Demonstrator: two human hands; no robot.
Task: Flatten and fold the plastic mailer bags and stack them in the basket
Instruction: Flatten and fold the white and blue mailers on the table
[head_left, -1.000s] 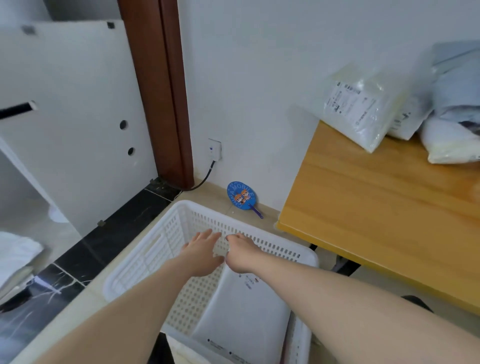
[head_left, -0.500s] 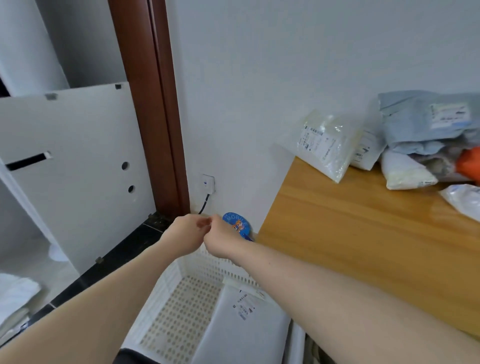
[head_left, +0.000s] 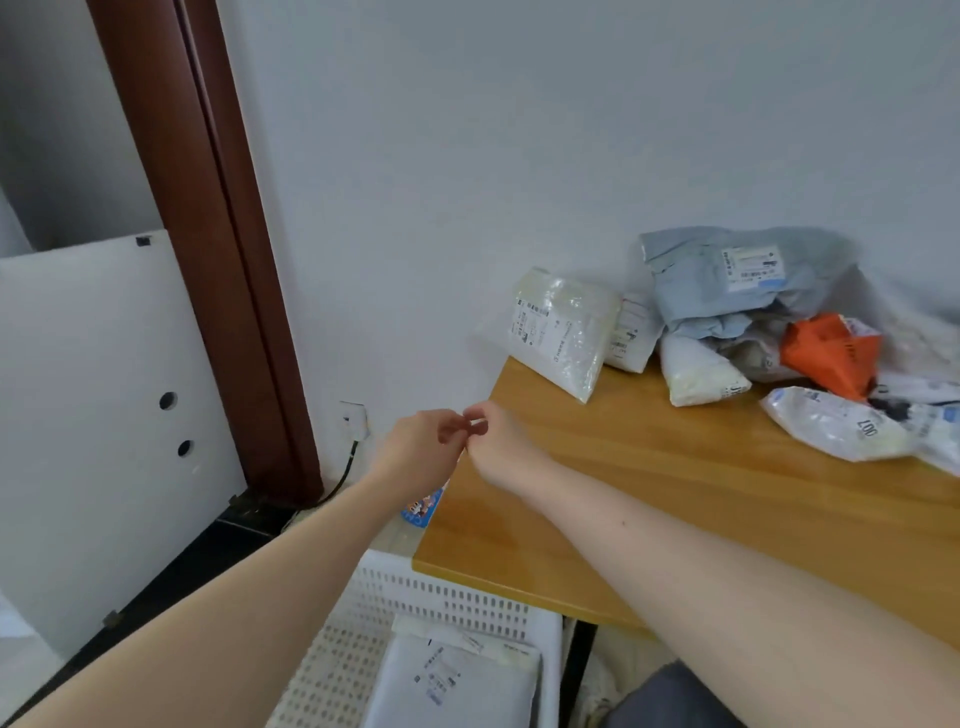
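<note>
While both my arms reach forward side by side, my left hand and my right hand meet in the air at the near left corner of the tabletop. My fingers on the left are loosely curled, and those of the right are curled too, the two sets touching at the tips; neither hand has hold of a bag, and whether something tiny sits between the fingertips I cannot tell.

Below me on the floor stands the white perforated basket, its far rim tucked just under the tabletop's edge. One flattened white mailer lies flat inside it, label side up, against the right side.

At the back of the tabletop, against the wall, the unfolded mailer bags sit in a loose heap: a clear bubble-lined bag leaning at the left, a crumpled blue-grey bag on top, a white pouch beneath it, an orange bag to the right, and a white printed bag nearest me on the right.

A blue round fan shows just under my left wrist, near the wall socket with its black cable.
</note>
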